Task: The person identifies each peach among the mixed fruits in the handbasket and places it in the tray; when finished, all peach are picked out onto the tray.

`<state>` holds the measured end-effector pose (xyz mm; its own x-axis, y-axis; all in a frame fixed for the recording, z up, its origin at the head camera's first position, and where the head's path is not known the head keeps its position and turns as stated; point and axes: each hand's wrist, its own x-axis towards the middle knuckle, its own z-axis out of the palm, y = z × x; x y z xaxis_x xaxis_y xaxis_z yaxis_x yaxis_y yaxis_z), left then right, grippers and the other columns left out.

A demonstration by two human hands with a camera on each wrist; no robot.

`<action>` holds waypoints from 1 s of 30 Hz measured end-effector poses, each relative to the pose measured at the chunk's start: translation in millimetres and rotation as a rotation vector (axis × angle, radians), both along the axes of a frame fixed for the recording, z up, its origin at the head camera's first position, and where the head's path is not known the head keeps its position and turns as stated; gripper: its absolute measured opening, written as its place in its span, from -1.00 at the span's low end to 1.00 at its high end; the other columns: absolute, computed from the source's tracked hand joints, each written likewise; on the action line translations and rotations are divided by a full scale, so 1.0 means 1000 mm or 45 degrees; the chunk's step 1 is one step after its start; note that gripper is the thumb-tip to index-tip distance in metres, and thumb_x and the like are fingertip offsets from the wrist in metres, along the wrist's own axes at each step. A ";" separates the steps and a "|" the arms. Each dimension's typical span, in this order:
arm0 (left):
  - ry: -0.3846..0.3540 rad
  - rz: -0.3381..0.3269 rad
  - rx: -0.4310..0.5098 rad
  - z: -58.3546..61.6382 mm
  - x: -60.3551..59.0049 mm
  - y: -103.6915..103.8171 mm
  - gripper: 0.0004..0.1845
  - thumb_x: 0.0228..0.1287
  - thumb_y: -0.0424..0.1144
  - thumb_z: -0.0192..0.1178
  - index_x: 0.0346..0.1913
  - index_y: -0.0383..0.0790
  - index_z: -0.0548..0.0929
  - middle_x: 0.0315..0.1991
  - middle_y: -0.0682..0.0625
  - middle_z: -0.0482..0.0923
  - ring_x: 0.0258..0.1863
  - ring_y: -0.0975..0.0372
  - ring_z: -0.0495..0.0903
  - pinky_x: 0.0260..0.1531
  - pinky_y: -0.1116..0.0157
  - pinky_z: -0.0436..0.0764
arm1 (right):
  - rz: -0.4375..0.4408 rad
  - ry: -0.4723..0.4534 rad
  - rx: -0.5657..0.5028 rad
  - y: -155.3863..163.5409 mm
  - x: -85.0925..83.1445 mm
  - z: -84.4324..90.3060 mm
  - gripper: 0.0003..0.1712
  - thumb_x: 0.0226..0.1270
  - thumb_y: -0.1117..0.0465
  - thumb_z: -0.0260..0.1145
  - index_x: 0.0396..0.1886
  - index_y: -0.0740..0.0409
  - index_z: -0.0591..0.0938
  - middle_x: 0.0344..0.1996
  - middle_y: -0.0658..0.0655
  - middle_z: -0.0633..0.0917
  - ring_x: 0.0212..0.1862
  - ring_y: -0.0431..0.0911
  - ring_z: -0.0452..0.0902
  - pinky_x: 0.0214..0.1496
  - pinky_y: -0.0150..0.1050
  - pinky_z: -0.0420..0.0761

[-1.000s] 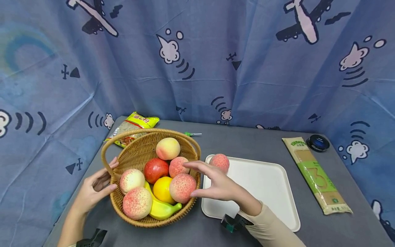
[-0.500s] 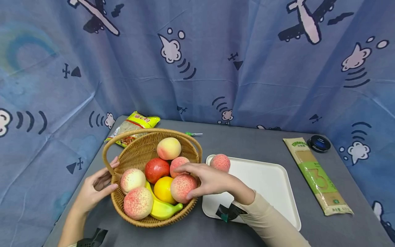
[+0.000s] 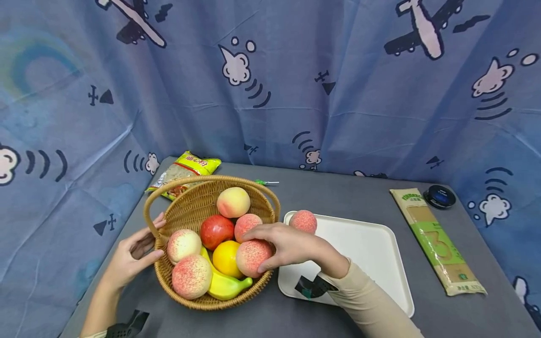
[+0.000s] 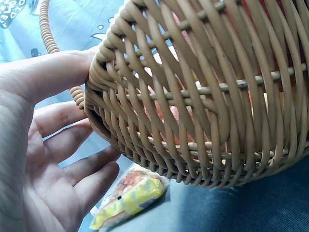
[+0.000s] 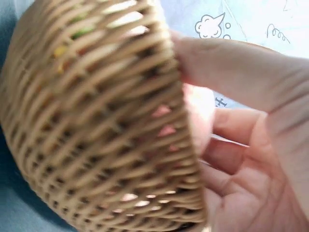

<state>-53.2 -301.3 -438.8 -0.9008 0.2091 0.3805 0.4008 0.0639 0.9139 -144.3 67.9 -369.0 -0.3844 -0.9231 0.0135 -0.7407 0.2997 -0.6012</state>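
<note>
A wicker basket (image 3: 182,206) with a hoop handle holds several peaches, a red apple (image 3: 216,231), an orange (image 3: 225,257) and a banana (image 3: 226,287). My right hand (image 3: 282,244) curls over a pink peach (image 3: 251,257) at the basket's right rim, fingers and thumb around it. My left hand (image 3: 136,253) rests open against the basket's left wall (image 4: 193,111), thumb on the rim. One more peach (image 3: 303,221) lies in the far left corner of the white tray (image 3: 367,253).
A yellow snack bag (image 3: 183,171) lies behind the basket, with a thin green-tipped stick (image 3: 265,182) beside it. A long green noodle packet (image 3: 437,241) and a round black lid (image 3: 439,196) lie at the right. Blue cartoon curtain surrounds the grey table (image 3: 338,192).
My right hand moved left from the tray's edge into the basket and closed around the pink peach at its right rim. The left hand stayed on the basket.
</note>
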 end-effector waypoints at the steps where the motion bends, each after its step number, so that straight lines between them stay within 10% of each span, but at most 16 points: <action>1: 0.009 -0.006 0.005 -0.001 0.000 0.000 -0.35 0.07 -0.78 0.06 0.30 -0.60 0.27 0.41 -0.40 0.06 0.35 0.23 0.31 0.23 0.45 0.43 | -0.009 0.003 -0.018 0.000 0.000 -0.001 -0.30 0.03 0.00 0.49 0.20 0.08 0.52 0.17 0.01 0.56 0.22 -0.15 0.44 0.27 -0.27 0.48; 12: -0.015 0.008 0.001 -0.002 0.001 0.001 -0.35 0.09 -0.78 0.05 0.31 -0.59 0.26 0.43 -0.37 0.05 0.36 0.25 0.30 0.23 0.45 0.42 | -0.106 -0.047 -0.527 0.007 0.008 -0.014 -0.31 0.01 0.13 0.52 0.19 0.08 0.52 0.15 0.07 0.55 0.23 -0.07 0.41 0.27 -0.18 0.51; 30: 0.000 0.018 0.019 -0.001 0.002 0.001 -0.35 0.07 -0.80 0.04 0.31 -0.56 0.29 0.42 -0.38 0.07 0.35 0.21 0.31 0.23 0.43 0.42 | -0.365 -0.032 -0.864 0.080 0.023 -0.010 -0.20 -0.21 0.41 0.59 0.16 0.30 0.52 0.10 0.22 0.56 0.24 -0.07 0.38 0.26 -0.36 0.46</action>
<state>-50.8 -300.3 -440.0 -0.9035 0.1906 0.3839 0.4003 0.0555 0.9147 -121.2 148.1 -378.8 -0.6170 -0.5783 0.5338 -0.6727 0.0356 -0.7390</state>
